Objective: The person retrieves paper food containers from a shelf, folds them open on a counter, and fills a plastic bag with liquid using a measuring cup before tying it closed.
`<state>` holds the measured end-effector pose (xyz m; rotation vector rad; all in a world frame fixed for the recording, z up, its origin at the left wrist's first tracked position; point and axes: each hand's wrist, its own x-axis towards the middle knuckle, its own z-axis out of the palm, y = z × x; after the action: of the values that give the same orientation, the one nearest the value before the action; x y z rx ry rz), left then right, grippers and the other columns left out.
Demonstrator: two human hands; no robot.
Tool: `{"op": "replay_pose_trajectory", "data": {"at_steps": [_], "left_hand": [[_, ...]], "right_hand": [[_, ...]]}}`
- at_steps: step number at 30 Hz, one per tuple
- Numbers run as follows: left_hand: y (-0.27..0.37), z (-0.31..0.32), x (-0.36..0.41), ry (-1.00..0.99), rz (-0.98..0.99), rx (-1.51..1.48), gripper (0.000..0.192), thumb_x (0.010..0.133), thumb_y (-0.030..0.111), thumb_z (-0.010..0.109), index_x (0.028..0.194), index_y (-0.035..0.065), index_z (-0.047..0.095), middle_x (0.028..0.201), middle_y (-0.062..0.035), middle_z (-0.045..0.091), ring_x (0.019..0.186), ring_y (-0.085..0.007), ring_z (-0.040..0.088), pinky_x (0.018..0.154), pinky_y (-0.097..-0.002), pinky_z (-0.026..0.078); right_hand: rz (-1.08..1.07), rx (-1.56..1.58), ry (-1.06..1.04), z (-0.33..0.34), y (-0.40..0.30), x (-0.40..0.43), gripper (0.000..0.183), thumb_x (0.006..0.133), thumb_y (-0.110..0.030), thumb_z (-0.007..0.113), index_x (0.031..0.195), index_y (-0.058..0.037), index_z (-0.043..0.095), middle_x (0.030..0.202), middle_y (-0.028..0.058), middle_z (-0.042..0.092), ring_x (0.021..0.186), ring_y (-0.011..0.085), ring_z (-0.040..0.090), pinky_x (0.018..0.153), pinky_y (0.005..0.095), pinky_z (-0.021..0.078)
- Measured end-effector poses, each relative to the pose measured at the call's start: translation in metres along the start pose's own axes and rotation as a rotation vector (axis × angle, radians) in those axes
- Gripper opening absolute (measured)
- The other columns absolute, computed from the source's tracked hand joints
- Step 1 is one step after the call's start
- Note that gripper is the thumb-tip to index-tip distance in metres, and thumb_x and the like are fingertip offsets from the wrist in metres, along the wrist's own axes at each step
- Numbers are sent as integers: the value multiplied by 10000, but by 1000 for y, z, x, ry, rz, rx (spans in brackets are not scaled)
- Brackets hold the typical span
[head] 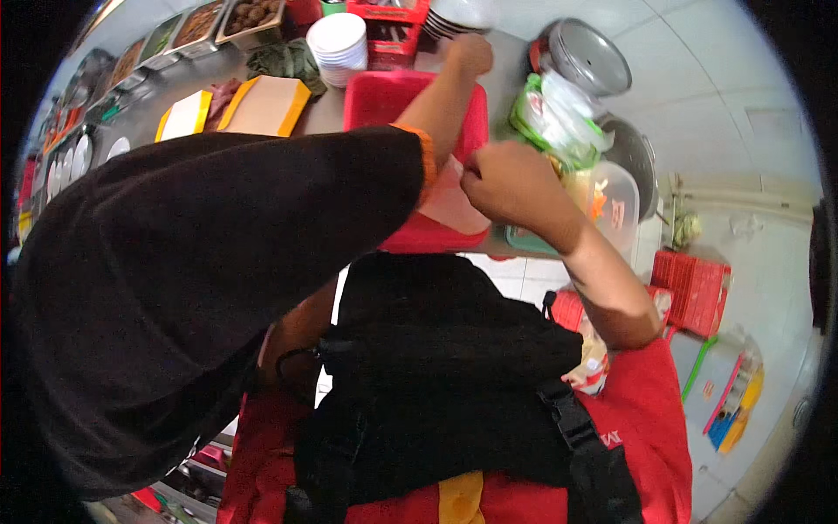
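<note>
My right hand [517, 190], its fingers curled, is over the right edge of a red plastic tray [366, 92]. A thin pale sheet [455, 203] lies in the tray right beside its fingertips; whether they pinch it I cannot tell. My left hand is out of view; a co-worker's black sleeve [249, 216] with orange trim covers that side. The co-worker's bare forearm crosses above the tray, and their hand [473, 54] is by a stack of plates [461, 16]. To the right of the tray is a clear plastic container [619, 203] with orange pieces showing.
White bowls [337, 42] stand stacked beyond the tray, near red crates [393, 33]. Yellow-edged packs [265, 105] and metal food pans [252, 16] are at left. A green-edged plastic bag [556, 118] and metal pots [589, 56] stand right. Red crates [691, 291] sit lower right.
</note>
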<state>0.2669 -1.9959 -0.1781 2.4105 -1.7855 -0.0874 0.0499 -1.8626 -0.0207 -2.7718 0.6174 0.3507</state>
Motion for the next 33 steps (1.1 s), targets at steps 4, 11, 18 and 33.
{"op": "replay_pose_trajectory", "data": {"at_steps": [4, 11, 18, 33], "left_hand": [[8, 14, -126, -212, -51, -167, 345, 844, 260, 609, 1121, 158, 788, 1212, -66, 742, 1156, -263, 691, 916, -454, 572], [-7, -31, -321, 97, -464, -1087, 155, 921, 45, 703, 1056, 30, 628, 908, -76, 674, 856, -164, 654, 765, -325, 518], [-10, -18, -320, 207, -436, -1141, 143, 894, -11, 727, 969, 27, 611, 828, -25, 636, 730, -86, 617, 659, -238, 484], [-12, -18, -319, 77, -534, -1353, 152, 929, 4, 694, 1011, 40, 572, 870, -17, 634, 756, -90, 627, 662, -231, 486]], "right_hand": [[46, 3, -44, -3, 18, -4, 332, 876, -273, 561, 874, -5, 757, 869, 270, 710, 855, 452, 707, 789, 536, 562], [1, 14, -40, -2, 0, -2, 292, 847, -251, 554, 852, -33, 748, 872, 228, 706, 863, 428, 689, 801, 536, 540], [2, 11, -87, -7, -5, -1, 317, 840, -244, 564, 884, 2, 758, 894, 270, 713, 877, 437, 711, 810, 524, 563], [20, -10, -46, -2, -6, 1, 295, 849, -246, 550, 830, -25, 745, 841, 233, 700, 825, 437, 687, 791, 540, 537]]}}
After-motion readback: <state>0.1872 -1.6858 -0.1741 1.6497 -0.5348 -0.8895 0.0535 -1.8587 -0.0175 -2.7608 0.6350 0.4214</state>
